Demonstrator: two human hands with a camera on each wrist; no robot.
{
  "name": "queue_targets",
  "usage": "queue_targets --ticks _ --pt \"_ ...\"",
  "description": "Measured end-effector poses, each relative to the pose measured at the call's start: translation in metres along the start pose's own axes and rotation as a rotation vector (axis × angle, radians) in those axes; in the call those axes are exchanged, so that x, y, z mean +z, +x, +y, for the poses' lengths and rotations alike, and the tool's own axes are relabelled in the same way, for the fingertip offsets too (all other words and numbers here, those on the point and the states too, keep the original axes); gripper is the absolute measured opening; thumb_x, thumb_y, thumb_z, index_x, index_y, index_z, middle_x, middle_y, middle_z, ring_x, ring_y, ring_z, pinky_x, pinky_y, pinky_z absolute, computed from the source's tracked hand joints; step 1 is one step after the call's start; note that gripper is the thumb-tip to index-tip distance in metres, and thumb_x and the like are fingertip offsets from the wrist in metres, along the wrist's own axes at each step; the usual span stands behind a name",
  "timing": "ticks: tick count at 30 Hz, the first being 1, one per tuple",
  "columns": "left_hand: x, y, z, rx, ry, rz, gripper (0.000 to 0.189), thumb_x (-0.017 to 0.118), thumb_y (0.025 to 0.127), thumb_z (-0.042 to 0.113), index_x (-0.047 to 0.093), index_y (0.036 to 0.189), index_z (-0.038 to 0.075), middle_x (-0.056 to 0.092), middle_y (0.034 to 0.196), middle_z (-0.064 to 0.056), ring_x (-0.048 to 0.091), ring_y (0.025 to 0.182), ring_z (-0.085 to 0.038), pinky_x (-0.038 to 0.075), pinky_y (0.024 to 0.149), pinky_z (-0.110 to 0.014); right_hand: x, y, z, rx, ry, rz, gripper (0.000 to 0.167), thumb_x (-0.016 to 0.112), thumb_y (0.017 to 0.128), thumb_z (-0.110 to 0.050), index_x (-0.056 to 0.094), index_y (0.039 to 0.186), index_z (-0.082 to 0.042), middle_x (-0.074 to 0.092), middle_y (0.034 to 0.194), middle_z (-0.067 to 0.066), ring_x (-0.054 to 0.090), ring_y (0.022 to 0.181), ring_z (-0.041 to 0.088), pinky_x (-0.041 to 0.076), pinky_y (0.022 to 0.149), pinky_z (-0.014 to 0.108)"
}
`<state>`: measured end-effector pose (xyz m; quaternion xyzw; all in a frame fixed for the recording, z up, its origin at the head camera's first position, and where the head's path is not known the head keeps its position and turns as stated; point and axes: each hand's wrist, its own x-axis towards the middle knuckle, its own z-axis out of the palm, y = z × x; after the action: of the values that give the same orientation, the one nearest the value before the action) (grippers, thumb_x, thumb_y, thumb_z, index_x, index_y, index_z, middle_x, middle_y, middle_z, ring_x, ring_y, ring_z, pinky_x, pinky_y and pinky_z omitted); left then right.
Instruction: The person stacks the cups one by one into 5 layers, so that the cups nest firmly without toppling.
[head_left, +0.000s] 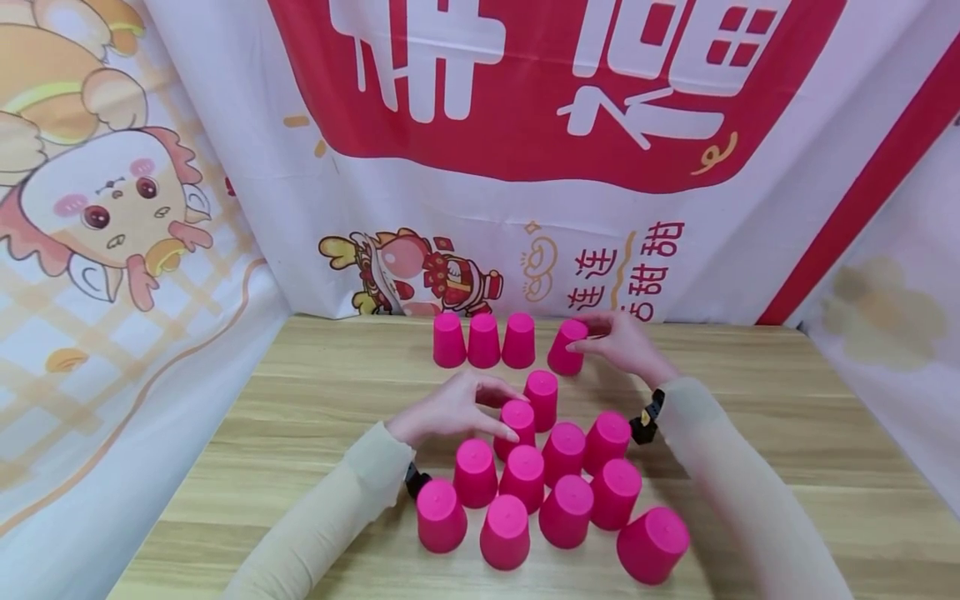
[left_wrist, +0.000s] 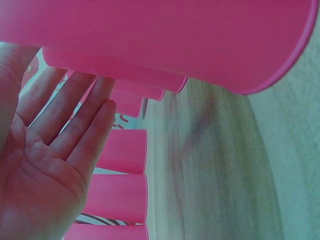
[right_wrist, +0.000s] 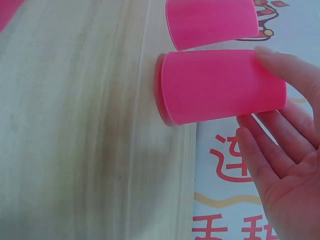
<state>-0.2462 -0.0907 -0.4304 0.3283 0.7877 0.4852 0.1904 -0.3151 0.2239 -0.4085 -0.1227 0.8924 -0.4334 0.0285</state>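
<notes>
Pink cup (head_left: 564,353) held by outstretched right hand (head_left: 618,340).

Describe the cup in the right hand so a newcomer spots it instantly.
Find the wooden table, then the row of four pink cups along its far edge, by the printed cloth. It's the rightmost cup: unlike its three row neighbours, it sits beyond a wider gap and is held by the right hand.
</notes>
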Motion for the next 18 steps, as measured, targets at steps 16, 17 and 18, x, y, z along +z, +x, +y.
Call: queue_targets --ticks 16,17,18 --pt "0.0 -0.001 -0.001 -0.004 -0.015 -0.002 0.045 0.087 0.083 0.028 0.073 0.125 0.025 0.072 0.115 0.01 0.065 0.109 -0.012 0.052 0.098 -0.046 0.013 0.02 -0.009 -0.058 -0.025 -0.019 0.05 0.082 0.089 -0.017 0.065 0.134 -0.004 0.068 0.123 0.014 0.065 0.109 0.031 0.052 0.096 0.046" --pt "0.0 -0.001 -0.001 -0.001 -0.011 -0.002 0.045 0.087 0.083 0.028 0.073 0.126 0.025 0.072 0.115 0.01 0.065 0.109 -0.012 0.052 0.098 -0.047 0.014 0.021 -0.008 -0.054 -0.027 -0.022 0.05 0.082 0.089 -0.017 0.064 0.134 -0.004 0.068 0.124 0.014 0.065 0.11 0.031 0.052 0.096 0.046" --pt "0.0 -0.001 -0.001 0.002 -0.008 -0.003 0.046 0.087 0.083 0.028 0.073 0.126 0.024 0.072 0.115 0.01 0.066 0.109 -0.012 0.052 0.098 -0.047 0.015 0.021 -0.008 -0.055 -0.028 -0.025 0.051 0.082 0.089 -0.016 0.064 0.134 -0.003 0.067 0.124 0.015 0.065 0.11 0.031 0.052 0.096 0.046"
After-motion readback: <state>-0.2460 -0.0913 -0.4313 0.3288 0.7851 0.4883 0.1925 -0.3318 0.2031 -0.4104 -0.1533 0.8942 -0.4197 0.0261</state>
